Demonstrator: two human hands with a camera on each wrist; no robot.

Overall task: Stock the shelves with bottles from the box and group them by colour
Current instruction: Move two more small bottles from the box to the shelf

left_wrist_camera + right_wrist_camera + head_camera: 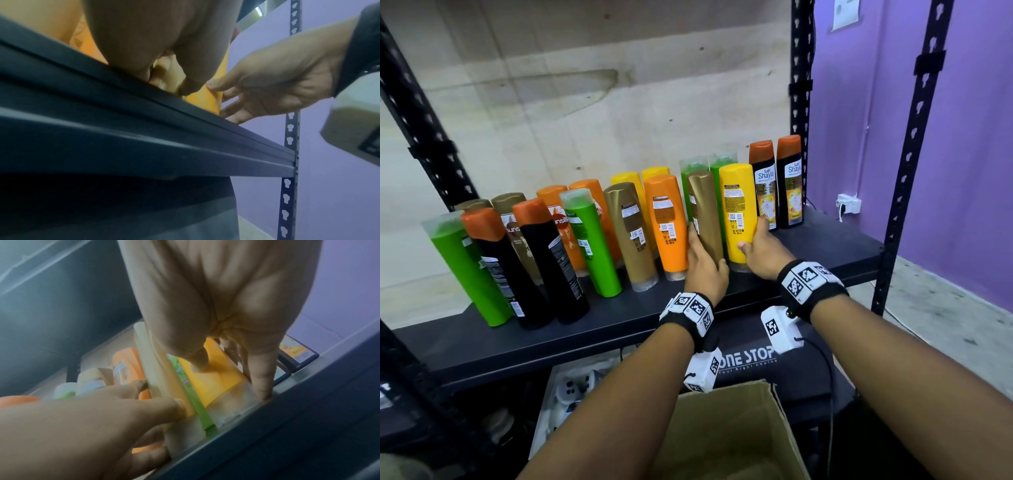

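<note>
We have two bottles in hand on the shelf (825,253): left hand (703,263) wraps the gold bottle (705,216), right hand (763,253) grips the yellow bottle (739,212) low on its body, thumb in front, fingers round the far side. Both stand upright, cap down, at the front edge, touching or nearly so; grip is low, probably so we can slide them without tipping. The row looks mixed, not sorted: green bottle (592,246) and black bottles (558,263) at 9 o'clock of the hands, orange bottle (667,226) just at 9 o'clock of the gold one, more yellow and green behind at 12. So we judge this a regrouping step, gold likely headed to the other gold ones at 9–10 o'clock, yellow to the yellows at 11. At 2 o'clock two black bottles with orange caps read "Safi Shayla" (789,185). Partial "sunsilk" shows on bottles at 9–10 o'clock. The box (739,431) sits at 6 o'clock below the shelf; inside not clearly visible. A dark panel under the shelf reads "ONE STOP" (750,356).
</note>
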